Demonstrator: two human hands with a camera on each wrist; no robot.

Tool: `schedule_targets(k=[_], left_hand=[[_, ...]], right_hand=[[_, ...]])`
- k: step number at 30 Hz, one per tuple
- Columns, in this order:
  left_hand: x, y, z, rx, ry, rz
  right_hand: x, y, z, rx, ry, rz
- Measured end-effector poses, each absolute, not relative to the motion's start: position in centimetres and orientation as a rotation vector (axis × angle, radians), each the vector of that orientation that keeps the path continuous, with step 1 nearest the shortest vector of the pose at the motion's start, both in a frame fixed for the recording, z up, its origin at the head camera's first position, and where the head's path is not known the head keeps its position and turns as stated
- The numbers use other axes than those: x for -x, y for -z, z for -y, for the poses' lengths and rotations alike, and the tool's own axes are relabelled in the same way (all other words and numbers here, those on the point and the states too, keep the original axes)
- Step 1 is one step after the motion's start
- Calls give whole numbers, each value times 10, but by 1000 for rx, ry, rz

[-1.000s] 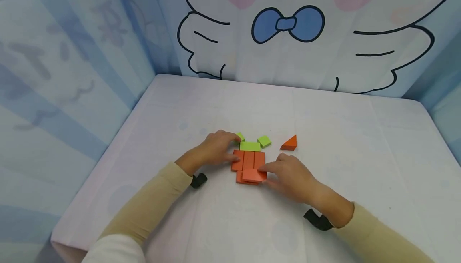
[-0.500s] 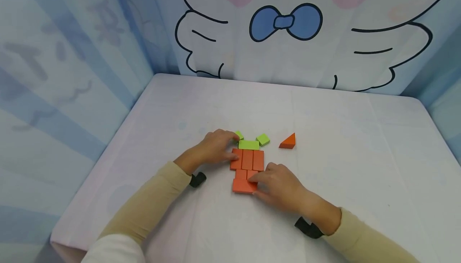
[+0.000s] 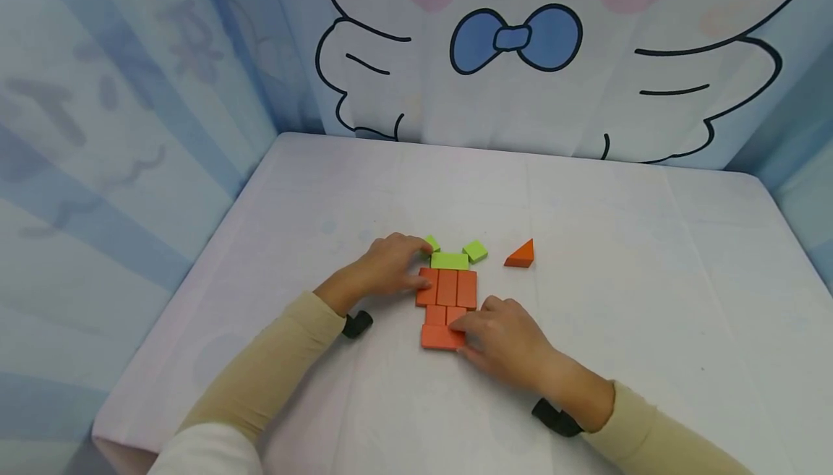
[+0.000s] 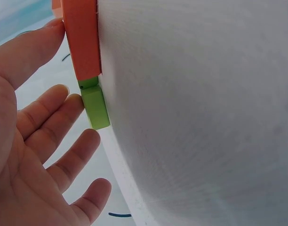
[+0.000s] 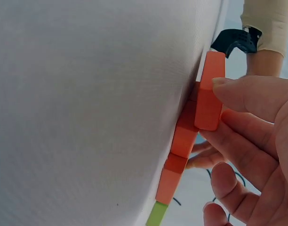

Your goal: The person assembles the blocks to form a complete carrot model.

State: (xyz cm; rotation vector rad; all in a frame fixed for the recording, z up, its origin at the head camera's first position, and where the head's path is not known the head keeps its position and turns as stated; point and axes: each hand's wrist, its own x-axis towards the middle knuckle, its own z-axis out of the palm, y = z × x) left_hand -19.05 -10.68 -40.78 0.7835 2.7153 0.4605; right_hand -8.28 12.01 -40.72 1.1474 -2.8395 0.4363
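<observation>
Flat on the table, a row of three orange-red blocks (image 3: 447, 288) lies below a green rectangular block (image 3: 450, 262), with two more orange blocks (image 3: 436, 314) beneath. My right hand (image 3: 510, 341) pinches a crosswise orange rectangular block (image 3: 437, 337) at the lower end; the right wrist view has thumb and finger on this block (image 5: 211, 89). My left hand (image 3: 388, 265) rests at the left side, thumb against the leftmost orange block (image 4: 82, 37), fingers extended by a small green block (image 4: 95, 107). Another small green block (image 3: 476, 251) sits tilted at the upper right corner.
An orange triangular block (image 3: 520, 255) lies apart to the right of the green blocks. The table (image 3: 618, 258) has a pale cloth. Behind it hangs a curtain (image 3: 520, 113) with a cartoon print, and more curtain stands at the left.
The right hand has brought its orange block down and slightly left, from on top of the two lower blocks to their near end. The left hand has stayed in place.
</observation>
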Motion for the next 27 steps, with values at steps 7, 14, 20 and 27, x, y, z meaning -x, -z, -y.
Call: schedule_targets(k=[7, 14, 20, 27], left_hand=[[190, 407, 106, -763, -464, -2710], [190, 406, 106, -745, -475, -2702], [190, 405, 106, -753, -475, -2702], [191, 406, 105, -730, -486, -2694]], right_hand=[[78, 409, -117, -1104, -356, 2819], [77, 410, -114, -1061, -342, 2854], [84, 409, -109, -1057, -402, 2858], [91, 409, -101, -1056, -403, 2941]])
